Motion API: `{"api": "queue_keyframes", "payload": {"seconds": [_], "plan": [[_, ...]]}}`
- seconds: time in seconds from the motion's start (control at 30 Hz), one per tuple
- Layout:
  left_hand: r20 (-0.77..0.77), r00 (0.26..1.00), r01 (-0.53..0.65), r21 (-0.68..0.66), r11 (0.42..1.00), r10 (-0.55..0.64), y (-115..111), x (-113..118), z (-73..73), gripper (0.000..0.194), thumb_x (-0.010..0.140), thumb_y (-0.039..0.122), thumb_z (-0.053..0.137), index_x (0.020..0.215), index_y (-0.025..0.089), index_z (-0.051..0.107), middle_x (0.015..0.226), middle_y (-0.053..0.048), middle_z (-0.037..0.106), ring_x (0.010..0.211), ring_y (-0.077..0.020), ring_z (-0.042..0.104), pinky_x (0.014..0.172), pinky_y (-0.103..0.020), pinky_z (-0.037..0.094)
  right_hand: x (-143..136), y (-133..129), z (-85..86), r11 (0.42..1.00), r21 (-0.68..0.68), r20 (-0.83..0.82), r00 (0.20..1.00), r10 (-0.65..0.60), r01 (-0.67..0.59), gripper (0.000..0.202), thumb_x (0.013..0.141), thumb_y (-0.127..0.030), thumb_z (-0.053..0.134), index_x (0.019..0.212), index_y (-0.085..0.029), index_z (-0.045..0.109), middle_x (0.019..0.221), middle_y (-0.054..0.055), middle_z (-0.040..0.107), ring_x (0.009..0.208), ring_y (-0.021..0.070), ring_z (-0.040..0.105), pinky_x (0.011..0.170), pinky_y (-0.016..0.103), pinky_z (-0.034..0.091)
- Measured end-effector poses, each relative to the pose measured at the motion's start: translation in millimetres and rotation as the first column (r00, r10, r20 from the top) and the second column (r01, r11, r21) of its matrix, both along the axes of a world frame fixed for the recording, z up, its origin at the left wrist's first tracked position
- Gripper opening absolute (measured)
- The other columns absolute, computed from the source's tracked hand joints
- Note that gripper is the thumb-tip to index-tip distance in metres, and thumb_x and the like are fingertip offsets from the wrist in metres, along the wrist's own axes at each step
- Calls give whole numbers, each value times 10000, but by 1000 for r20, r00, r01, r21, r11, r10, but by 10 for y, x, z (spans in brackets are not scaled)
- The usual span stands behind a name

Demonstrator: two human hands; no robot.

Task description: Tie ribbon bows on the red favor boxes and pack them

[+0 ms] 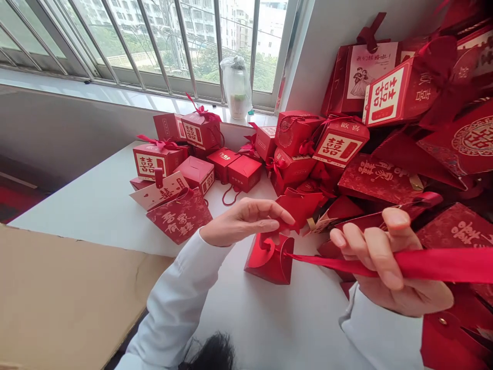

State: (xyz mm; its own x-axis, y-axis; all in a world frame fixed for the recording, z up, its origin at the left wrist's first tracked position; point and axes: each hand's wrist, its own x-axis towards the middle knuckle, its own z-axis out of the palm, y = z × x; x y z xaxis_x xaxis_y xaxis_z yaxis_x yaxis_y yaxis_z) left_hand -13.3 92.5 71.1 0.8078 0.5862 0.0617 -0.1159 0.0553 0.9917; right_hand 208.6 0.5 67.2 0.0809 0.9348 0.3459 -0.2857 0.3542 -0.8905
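A small red box (269, 262) with curved flaps stands on the white table, just below my left hand (250, 220). My left hand is closed in a pinch on red ribbon at the box's top. From a hole in the flap, the red ribbon (442, 263) runs right to my right hand (385, 257), whose fingers are bent around it. The ribbon continues past the right edge of the view.
Many red gift boxes (385, 177) are heaped at the right. Smaller boxes (196, 173) and a red card bag (179, 216) lie at the back left. A bagged cup (236, 92) stands on the windowsill. Cardboard (77, 293) is at the lower left.
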Motion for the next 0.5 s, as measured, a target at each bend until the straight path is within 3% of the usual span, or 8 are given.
{"api": "queue_keyframes", "payload": {"seconds": [0.07, 0.13, 0.23, 0.3, 0.37, 0.43, 0.5], "plan": [[-42, 997, -57, 17, 998, 58, 56, -52, -143, 264, 855, 314, 594, 1022, 127, 675, 935, -126, 687, 806, -179, 632, 701, -275, 506, 48, -63, -149, 995, 3, -16, 995, 95, -95, 255, 696, -523, 673, 892, -383, 590, 288, -96, 308, 390, 145, 295, 620, 367, 411], [-95, 978, -181, 44, 982, 185, 99, -122, -303, 266, 836, 329, 614, 1003, 133, 680, 916, -110, 683, 834, -179, 620, 723, -273, 499, 102, -158, -310, 983, -9, 0, 983, 182, -182, 226, 762, -557, 592, 865, -357, 588, 302, -89, 387, 379, 135, 303, 616, 353, 398], [-158, 939, -309, 3, 951, 305, 115, -264, -492, 280, 810, 345, 643, 982, 126, 673, 893, -92, 669, 766, -153, 606, 710, -272, 493, 216, -352, -505, 951, -114, 148, 942, 302, -287, 214, 843, -494, 524, 875, -299, 606, 419, -46, 532, 395, 138, 409, 587, 341, 400], [-167, 929, -346, -63, 936, 332, 95, -357, -567, 320, 804, 349, 654, 1031, 125, 634, 907, -90, 670, 760, -148, 609, 722, -279, 487, 306, -486, -579, 911, -333, 396, 840, 370, -244, 162, 853, -385, 547, 944, -279, 630, 623, 4, 637, 566, 187, 566, 675, 377, 435], [-170, 913, -393, -111, 913, 372, 65, -425, -620, 393, 805, 348, 659, 1122, 134, 566, 904, -86, 678, 792, -155, 616, 743, -287, 478, 377, -587, -620, 893, -424, 593, 697, 402, -153, 197, 817, -264, 579, 1001, -284, 646, 830, 39, 681, 805, 248, 627, 782, 415, 441], [-187, 895, -431, -140, 891, 404, 36, -457, -675, 453, 813, 346, 655, 1187, 141, 503, 885, -84, 685, 810, -164, 618, 736, -290, 470, 397, -629, -647, 910, -398, 681, 626, 380, -119, 249, 781, -228, 592, 1014, -292, 650, 1012, 51, 668, 984, 286, 600, 850, 427, 433], [-192, 882, -460, -156, 874, 430, 12, -457, -733, 465, 801, 335, 670, 1185, 137, 500, 873, -85, 683, 798, -167, 615, 701, -279, 463, 339, -603, -673, 941, -334, 705, 647, 293, -62, 207, 787, -263, 595, 988, -290, 641, 1098, 46, 634, 1060, 290, 568, 880, 411, 427]]}}
